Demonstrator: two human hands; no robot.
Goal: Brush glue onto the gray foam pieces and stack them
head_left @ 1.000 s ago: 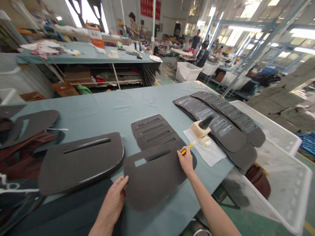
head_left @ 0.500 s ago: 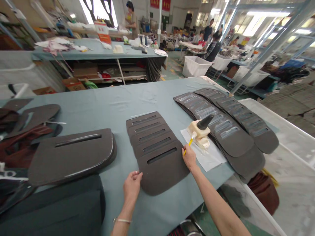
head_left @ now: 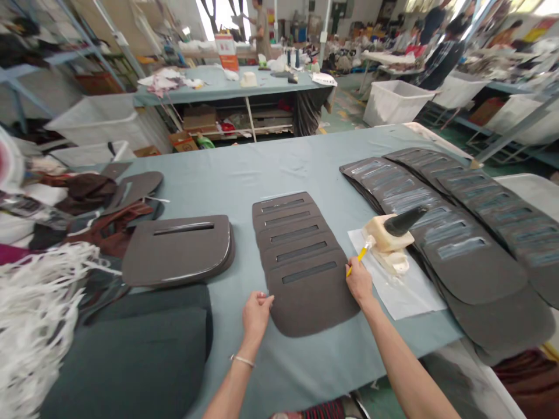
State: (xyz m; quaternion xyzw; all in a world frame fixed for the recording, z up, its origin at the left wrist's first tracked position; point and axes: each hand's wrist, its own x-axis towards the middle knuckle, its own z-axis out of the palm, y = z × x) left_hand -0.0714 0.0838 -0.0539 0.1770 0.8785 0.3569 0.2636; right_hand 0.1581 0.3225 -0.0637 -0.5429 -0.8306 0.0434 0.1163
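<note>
A stack of dark grey slotted panels (head_left: 314, 302) lies staggered on the blue-green table, several slots showing. At its lower left edge is my left hand (head_left: 257, 314), fingers pinched together; whether they grip the panel edge is too small to tell. My right hand (head_left: 360, 282) is closed around a yellow-handled brush (head_left: 358, 260) beside the panels' right edge. The brush's pale tip is close to a cream container (head_left: 378, 233) with a black cone (head_left: 406, 221), standing on a white sheet (head_left: 404, 294).
Right of the container, more slotted panels (head_left: 484, 262) overlap in rows, with shiny streaks around their slots. At left lie a single-slot panel stack (head_left: 179, 247), dark green material (head_left: 144, 355) and white strips (head_left: 39, 314). People stand and sit beyond the table (head_left: 297, 163).
The view has swung left, bringing the white strips into sight and shifting everything rightward. Both hands keep about the same places beside the panels, the brush still in my right hand.
</note>
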